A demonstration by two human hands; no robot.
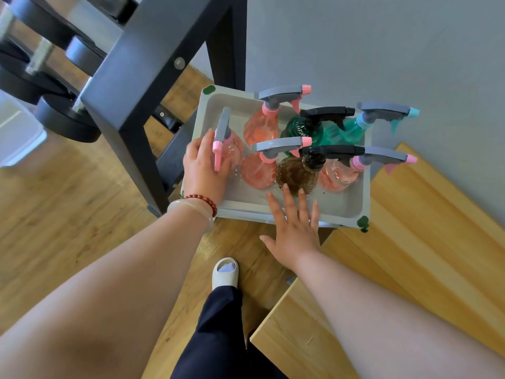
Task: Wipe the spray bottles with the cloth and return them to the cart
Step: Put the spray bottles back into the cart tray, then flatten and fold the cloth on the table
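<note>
Our left hand (pixel 203 170) mid-frame, fingers clamped on a pink spray bottle (pixel 233 150) in the cart tray (pixel 246 213), our right hand (pixel 296 228) below centre, fingers spread over the near rim

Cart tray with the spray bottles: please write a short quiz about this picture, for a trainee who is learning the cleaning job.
1. True or false: the left hand grips a pink bottle at the left end of the cart tray.
2. How many bottles in the tray have a black spray head?
3. The right hand is: A) holding a cloth; B) open, fingers straight; C) a closed fist.

Key: 1 true; 2 two; 3 B.
</note>
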